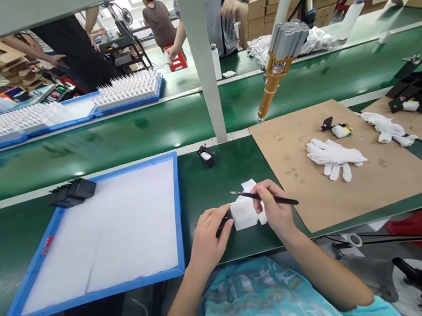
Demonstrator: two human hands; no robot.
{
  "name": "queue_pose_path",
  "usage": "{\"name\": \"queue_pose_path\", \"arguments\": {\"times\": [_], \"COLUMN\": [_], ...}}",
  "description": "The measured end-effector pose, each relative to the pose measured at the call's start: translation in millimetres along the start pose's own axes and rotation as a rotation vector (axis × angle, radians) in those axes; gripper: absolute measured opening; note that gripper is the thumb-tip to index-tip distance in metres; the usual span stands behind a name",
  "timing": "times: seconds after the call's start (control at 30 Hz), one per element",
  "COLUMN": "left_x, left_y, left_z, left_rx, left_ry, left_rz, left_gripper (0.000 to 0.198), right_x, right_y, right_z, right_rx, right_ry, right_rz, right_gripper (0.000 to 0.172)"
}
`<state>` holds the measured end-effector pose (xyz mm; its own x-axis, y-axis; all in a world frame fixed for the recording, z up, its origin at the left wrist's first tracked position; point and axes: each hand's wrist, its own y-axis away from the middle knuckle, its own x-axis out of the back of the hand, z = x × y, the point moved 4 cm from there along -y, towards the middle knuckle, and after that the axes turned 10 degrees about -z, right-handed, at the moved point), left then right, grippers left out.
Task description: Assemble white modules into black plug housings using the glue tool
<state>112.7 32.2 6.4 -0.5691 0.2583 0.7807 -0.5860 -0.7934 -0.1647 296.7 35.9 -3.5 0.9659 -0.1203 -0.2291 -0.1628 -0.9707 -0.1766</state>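
My right hand (273, 207) grips a pair of black tweezers (248, 194) like a pen, its metal tips pointing left. Below the tips, white paper pieces (244, 214) lie on the green bench. My left hand (210, 232) is closed round a small black part (223, 223) at the paper's left edge; the fingers hide much of it. Farther back on the bench stands a small black device with a white patch (206, 156).
To the left is a blue-rimmed tray (180, 212) with black housings (74, 192) at its corner. A brown cardboard sheet (350, 204) on the right bears white gloves (333, 156). An orange-tipped electric screwdriver (269, 88) hangs above it. Across the line, co-workers (221, 9) stand.
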Motion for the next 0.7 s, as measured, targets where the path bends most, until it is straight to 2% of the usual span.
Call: {"name": "queue_pose_path", "arguments": {"times": [0.17,0.43,0.5,0.6,0.7], "left_x": [-1.0,-2.8,-4.4,-8.9,-13.7], "left_y": [-2.9,-1.3,-2.1,-2.1,-0.7], "left_z": [-2.4,-2.8,-0.2,3.1,2.4], "left_rx": [0.015,0.04,-0.009,-0.09,-0.106], "left_ry": [0.122,0.182,0.111,-0.122,-0.359], "left_rz": [0.061,0.075,0.109,0.156,0.142], "left_gripper": [0.016,0.017,0.019,0.018,0.019], "right_x": [-0.4,-1.5,-1.5,-1.5,-1.1], "right_y": [0.1,0.3,0.3,0.4,0.7], "right_z": [0.7,-2.5,-3.7,-4.2,-3.0], "right_rx": [0.005,0.012,0.015,0.018,0.015], "right_ry": [0.008,0.018,0.018,0.013,0.009], "right_rz": [-0.008,-0.015,-0.014,-0.015,-0.021], "right_gripper": [0.026,0.026,0.026,0.026,0.025]}}
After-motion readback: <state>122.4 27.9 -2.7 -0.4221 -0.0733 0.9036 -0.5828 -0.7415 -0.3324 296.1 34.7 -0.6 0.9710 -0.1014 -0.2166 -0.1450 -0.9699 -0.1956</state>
